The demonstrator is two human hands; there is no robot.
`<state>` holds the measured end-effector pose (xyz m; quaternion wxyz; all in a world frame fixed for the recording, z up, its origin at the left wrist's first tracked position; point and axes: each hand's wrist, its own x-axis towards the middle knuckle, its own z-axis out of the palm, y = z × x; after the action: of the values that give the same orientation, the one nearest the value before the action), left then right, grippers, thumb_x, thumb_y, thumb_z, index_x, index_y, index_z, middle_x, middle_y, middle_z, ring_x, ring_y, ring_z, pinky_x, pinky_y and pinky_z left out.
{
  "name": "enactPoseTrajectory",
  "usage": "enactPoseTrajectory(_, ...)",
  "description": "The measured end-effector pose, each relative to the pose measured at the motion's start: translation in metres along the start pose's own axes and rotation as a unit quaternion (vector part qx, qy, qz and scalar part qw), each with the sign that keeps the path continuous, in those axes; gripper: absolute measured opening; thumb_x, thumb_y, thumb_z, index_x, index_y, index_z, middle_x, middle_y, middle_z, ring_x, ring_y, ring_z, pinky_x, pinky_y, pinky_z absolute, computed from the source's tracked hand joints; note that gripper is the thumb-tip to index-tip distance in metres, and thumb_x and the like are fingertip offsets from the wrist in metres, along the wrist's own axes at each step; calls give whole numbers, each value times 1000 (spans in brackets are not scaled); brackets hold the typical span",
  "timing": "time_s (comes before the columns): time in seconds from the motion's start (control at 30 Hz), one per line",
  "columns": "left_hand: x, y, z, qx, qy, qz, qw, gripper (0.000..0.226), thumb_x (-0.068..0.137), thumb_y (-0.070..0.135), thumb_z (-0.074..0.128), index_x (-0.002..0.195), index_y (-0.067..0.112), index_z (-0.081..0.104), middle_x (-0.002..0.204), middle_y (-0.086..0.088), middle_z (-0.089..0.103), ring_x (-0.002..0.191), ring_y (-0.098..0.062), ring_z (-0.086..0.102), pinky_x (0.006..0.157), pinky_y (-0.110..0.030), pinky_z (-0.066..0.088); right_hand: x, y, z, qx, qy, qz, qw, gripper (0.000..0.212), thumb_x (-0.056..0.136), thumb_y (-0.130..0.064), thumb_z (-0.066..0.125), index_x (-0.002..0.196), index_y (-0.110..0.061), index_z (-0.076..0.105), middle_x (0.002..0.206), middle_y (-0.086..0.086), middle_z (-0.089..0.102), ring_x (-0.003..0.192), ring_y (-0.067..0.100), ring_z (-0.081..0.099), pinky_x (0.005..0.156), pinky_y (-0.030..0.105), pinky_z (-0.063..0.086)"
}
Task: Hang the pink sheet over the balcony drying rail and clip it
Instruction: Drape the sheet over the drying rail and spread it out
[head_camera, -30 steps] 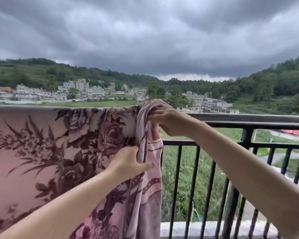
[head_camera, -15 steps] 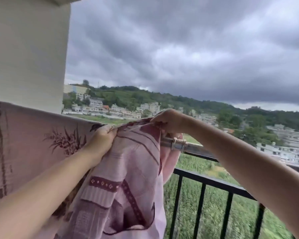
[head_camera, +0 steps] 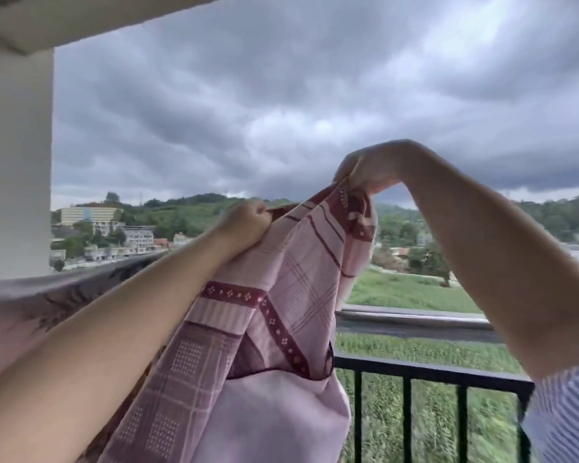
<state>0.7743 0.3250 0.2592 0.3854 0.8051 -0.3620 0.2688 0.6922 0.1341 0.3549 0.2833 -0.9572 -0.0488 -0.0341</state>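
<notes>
The pink sheet [head_camera: 274, 295] with dark red borders and a check pattern hangs between my hands, lifted above the drying rail [head_camera: 411, 320]. My left hand [head_camera: 244, 222] grips its upper edge in a fist at centre. Higher and to the right, my right hand [head_camera: 371, 170] pinches a bunched corner. To the left, the flowered part of the sheet [head_camera: 30, 312] lies draped over the rail. No clip is in view.
A white pillar [head_camera: 15, 162] and ceiling beam stand at the left. The black balcony railing [head_camera: 415, 372] with vertical bars runs below the rail at the right. Beyond lie fields, buildings, hills and a dark cloudy sky.
Both hands have risen with the sheet's end; the right hand has lifted its corner well above the rail. The view has tilted upward and leftward.
</notes>
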Motion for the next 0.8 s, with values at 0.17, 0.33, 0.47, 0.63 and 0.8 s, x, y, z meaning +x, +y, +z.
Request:
enactPoseTrajectory(0.17,-30,36,63,144,54,42,987,21,91,14,46,108,3,44,96,-15,55,90,-28,53,76,-34,42,-29,44,9,-150,57,79,984,45,83,11,39,56,-9,69,45,-1,59,48,11,50,56,22,46)
enactPoseTrajectory(0.33,-104,42,92,181,134,80,971,13,88,13,48,91,4,57,83,-15,66,73,-27,64,58,-30,44,-9,68,83,-175,136,72,973,29,85,0,37,96,6,63,56,8,53,47,16,50,47,26,47)
enactPoseTrajectory(0.47,-179,42,118,235,33,131,963,34,72,49,45,57,19,54,45,4,56,38,-7,54,37,-14,37,-3,75,105,3,134,41,990,29,88,4,36,105,8,59,72,16,58,69,25,61,68,33,58)
enactPoseTrajectory(0.63,-227,41,189,328,-139,5,934,43,44,52,80,73,22,68,67,5,66,64,-12,64,57,-28,51,-39,81,128,-130,57,-22,990,18,88,1,37,95,-4,52,85,9,54,86,24,51,66,26,47)
enactPoseTrajectory(0.8,-219,52,179,83,-45,-101,990,29,91,19,48,62,21,48,63,2,55,63,-18,53,66,-32,42,-70,101,128,-275,156,-123,941,31,89,-8,43,118,-3,51,109,14,62,86,23,56,68,26,50)
